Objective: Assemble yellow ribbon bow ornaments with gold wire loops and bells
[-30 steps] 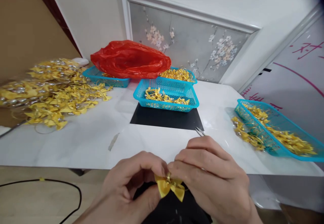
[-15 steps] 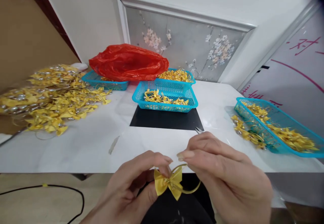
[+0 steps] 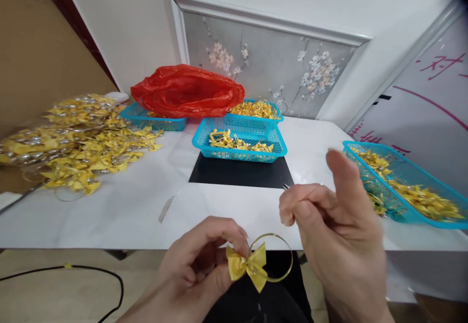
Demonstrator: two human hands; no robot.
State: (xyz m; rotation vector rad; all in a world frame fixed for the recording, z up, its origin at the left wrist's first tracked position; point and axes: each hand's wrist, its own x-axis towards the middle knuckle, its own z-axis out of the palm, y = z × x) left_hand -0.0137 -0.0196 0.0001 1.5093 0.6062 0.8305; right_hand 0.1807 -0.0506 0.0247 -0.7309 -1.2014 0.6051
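Observation:
My left hand [image 3: 201,264] is closed, pinching a yellow ribbon bow [image 3: 237,264] between thumb and fingers above my lap. A thin gold loop [image 3: 291,259] extends from the bow's right side, with a small knot-like cluster at the bow's middle. Apart from the bow, up and to its right, is my right hand [image 3: 336,235]. Its thumb presses against curled fingers while one finger points up; whatever lies in that pinch, if anything, is hidden. Just beyond the right hand, a silver pointed metal tip [image 3: 285,186] shows near the black mat's corner, its remainder covered.
A blue basket [image 3: 239,154] holding yellow bows stands on a black mat [image 3: 237,173]. Behind are further baskets and a red plastic bag [image 3: 186,91]. Bagged bows [image 3: 84,142] pile up at left. Another blue basket [image 3: 424,167] of bows sits at right.
My right hand has let go of the gold loop and moved up and right, one finger now raised. The loop stands rounder and free. My left hand keeps its pinch on the bow.

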